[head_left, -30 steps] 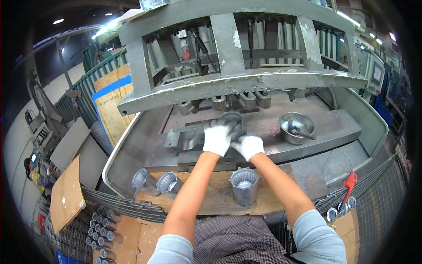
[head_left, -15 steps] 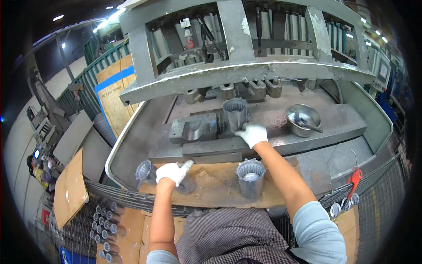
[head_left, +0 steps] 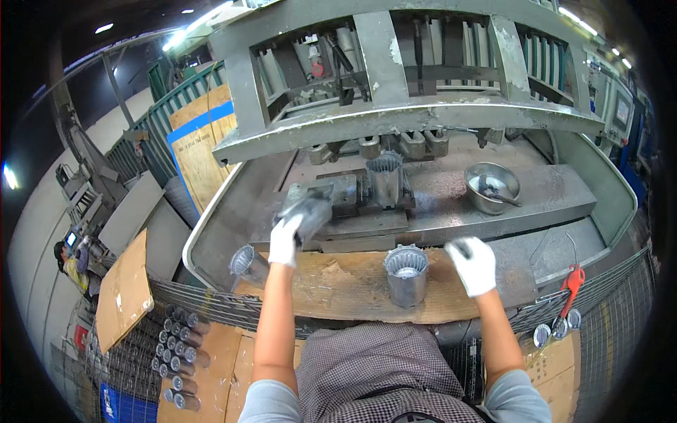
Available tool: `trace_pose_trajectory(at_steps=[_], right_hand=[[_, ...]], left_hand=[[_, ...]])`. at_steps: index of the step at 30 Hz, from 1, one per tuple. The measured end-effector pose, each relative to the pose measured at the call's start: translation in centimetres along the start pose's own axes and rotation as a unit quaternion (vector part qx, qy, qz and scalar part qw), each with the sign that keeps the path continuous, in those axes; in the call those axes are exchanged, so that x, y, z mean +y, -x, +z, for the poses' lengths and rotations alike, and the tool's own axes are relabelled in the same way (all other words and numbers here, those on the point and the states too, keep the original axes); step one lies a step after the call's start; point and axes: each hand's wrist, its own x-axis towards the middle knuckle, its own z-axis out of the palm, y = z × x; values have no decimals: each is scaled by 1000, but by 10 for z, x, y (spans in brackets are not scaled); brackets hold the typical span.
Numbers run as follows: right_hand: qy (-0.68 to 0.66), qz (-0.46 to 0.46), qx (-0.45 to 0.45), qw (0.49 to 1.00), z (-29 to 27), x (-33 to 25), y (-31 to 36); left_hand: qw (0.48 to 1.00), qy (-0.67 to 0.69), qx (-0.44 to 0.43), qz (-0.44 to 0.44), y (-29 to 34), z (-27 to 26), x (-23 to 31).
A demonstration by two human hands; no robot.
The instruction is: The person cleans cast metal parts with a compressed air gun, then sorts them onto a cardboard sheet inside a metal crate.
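My left hand, in a white glove, grips a dark grey metal housing, blurred by motion, above the left side of the machine bed. Behind it is a metal fixture block, and a ribbed cylindrical housing stands upright beside that block. My right hand, gloved too, hovers over the cardboard sheet's right part, holding nothing, fingers loosely curled and apart. To its left, another ribbed cylindrical housing stands upright on the cardboard. One more housing leans at the cardboard's left end.
A steel bowl with a dark-handled tool sits right on the bed. The heavy machine frame spans overhead. A red air gun hangs at the right on the wire mesh. Several cylindrical parts stand lower left. A person is far left.
My left hand has lifted the housing off the cardboard and carried it forward to the fixture. My right hand has left the housing in the fixture and drawn back toward me.
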Motion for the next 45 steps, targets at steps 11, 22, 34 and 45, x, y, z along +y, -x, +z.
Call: trace_pose_trajectory(at_steps=[11,22,34,45], right_hand=[[188,10,14,982,-145,16,64],[324,235,276,874,-276,153,45],[-125,290,-186,931,-242,-44,15],[-127,275,-309,902,-100,-54,65]], left_hand=[[762,-625,9,169,-82,67,-15],[842,-489,132,183,19,90,12],[767,-513,-347,167,140,184,72],[740,-470,-283,387,155,176,49]])
